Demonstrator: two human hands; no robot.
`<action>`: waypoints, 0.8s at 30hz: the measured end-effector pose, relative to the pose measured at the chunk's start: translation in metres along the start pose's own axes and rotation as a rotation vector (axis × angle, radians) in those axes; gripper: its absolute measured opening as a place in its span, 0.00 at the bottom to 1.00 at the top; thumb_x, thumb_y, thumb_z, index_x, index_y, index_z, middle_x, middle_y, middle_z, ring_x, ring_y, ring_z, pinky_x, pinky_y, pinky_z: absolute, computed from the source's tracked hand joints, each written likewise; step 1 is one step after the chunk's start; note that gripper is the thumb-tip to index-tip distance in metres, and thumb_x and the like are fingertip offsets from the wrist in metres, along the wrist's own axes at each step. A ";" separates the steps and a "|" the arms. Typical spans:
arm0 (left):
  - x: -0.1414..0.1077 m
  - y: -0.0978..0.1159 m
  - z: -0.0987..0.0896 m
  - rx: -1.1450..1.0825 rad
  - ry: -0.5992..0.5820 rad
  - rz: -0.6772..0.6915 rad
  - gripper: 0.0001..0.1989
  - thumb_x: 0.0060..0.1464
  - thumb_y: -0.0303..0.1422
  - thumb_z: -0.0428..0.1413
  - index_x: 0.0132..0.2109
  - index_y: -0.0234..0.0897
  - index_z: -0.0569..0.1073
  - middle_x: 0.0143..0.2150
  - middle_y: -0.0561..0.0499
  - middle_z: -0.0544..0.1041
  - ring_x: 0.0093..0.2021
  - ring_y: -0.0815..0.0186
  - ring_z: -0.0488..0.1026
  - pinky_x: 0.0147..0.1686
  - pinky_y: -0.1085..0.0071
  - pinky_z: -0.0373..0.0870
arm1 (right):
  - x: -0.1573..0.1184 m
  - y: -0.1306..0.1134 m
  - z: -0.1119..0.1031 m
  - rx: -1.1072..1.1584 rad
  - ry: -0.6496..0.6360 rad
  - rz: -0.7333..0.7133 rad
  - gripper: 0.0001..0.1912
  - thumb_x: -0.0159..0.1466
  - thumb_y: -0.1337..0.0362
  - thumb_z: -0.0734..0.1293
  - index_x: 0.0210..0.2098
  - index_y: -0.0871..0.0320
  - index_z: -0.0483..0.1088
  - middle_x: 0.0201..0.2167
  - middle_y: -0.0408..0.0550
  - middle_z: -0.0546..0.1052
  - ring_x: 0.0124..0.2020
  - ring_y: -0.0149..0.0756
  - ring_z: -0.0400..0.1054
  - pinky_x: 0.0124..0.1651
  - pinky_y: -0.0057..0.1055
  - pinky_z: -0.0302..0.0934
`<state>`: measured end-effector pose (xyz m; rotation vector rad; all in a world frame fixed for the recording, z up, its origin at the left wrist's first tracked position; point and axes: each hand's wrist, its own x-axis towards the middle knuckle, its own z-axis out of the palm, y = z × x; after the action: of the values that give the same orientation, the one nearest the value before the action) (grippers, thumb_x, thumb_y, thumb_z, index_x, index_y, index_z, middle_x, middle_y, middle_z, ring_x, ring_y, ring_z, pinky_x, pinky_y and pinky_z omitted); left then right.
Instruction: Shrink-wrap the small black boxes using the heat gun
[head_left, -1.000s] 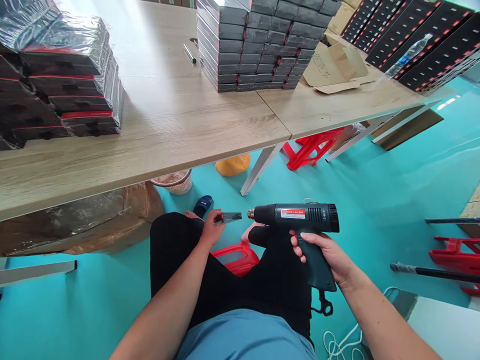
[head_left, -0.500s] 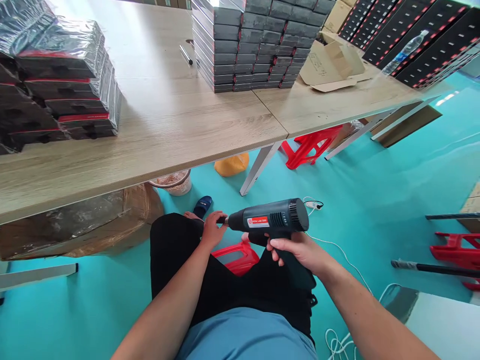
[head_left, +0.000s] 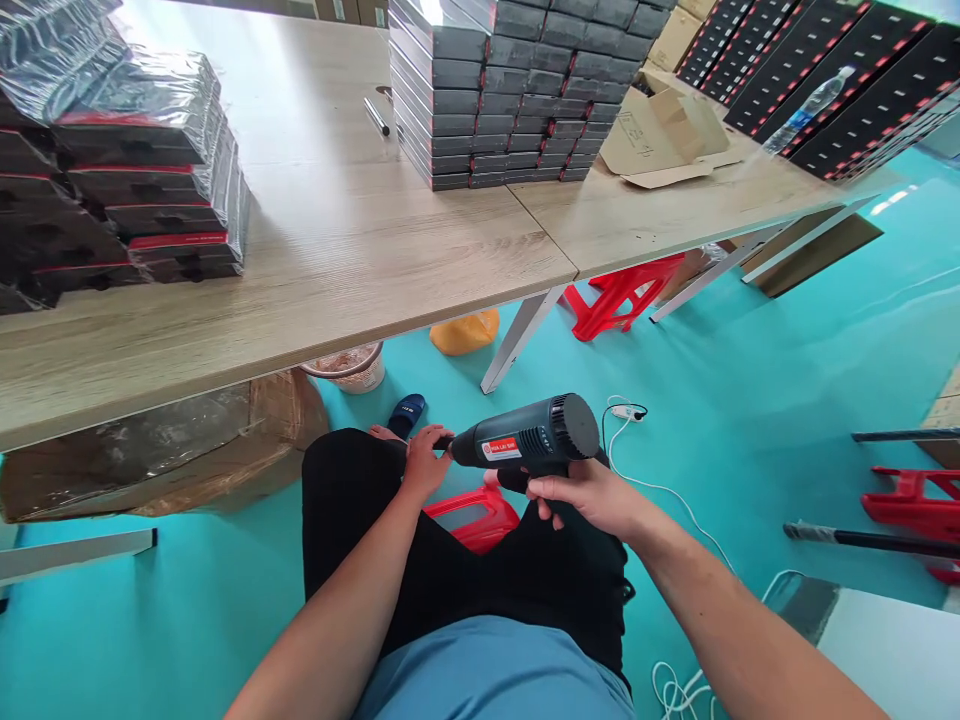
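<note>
A dark heat gun (head_left: 529, 436) with a red-and-white label is held above my lap, its nozzle pointing left. My right hand (head_left: 581, 492) is wrapped around its handle, just under the motor housing. At the other end, the fingers of my left hand (head_left: 426, 462) close around the nozzle tip, which they partly hide. The rear of the gun has a round vented cap. Below the gun, between my knees, part of a red plastic stool (head_left: 476, 520) shows.
A wooden table (head_left: 360, 250) stands ahead, bearing stacked black boxes (head_left: 510, 110), film-wrapped boxes (head_left: 165, 190), a pen (head_left: 376, 117) and torn cardboard (head_left: 660, 135). Beneath it are a waste bin (head_left: 349, 368), a yellow bag (head_left: 465, 332) and a large carton (head_left: 225, 440). A white cord (head_left: 675, 490) runs across the floor.
The heat gun's rear end has swung slightly left and toward the viewer, with my right hand turning along. My left hand stays at the nozzle tip. The view has shifted slightly.
</note>
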<state>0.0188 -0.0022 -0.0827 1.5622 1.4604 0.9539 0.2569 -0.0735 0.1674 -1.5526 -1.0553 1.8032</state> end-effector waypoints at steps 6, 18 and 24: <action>0.002 -0.002 -0.002 -0.036 -0.020 0.018 0.20 0.43 0.20 0.57 0.43 0.41 0.81 0.52 0.45 0.78 0.57 0.53 0.73 0.61 0.52 0.67 | -0.003 0.003 0.000 0.020 0.046 -0.001 0.11 0.58 0.59 0.73 0.38 0.59 0.78 0.30 0.46 0.79 0.26 0.35 0.70 0.26 0.31 0.66; 0.003 -0.002 -0.001 -0.173 0.060 -0.060 0.21 0.42 0.21 0.54 0.44 0.39 0.81 0.53 0.44 0.76 0.47 0.58 0.77 0.52 0.56 0.74 | -0.013 0.024 -0.015 0.125 0.139 0.060 0.15 0.59 0.58 0.74 0.42 0.59 0.78 0.34 0.48 0.79 0.30 0.36 0.72 0.29 0.31 0.69; 0.004 0.001 -0.001 -0.115 -0.003 0.012 0.20 0.42 0.20 0.55 0.43 0.40 0.81 0.52 0.45 0.77 0.53 0.56 0.76 0.56 0.55 0.72 | -0.011 0.017 0.007 0.083 0.166 -0.006 0.12 0.59 0.58 0.73 0.39 0.59 0.78 0.32 0.47 0.78 0.28 0.34 0.70 0.28 0.30 0.67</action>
<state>0.0188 0.0017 -0.0814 1.4896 1.3716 1.0237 0.2540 -0.0929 0.1599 -1.6157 -0.8954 1.6607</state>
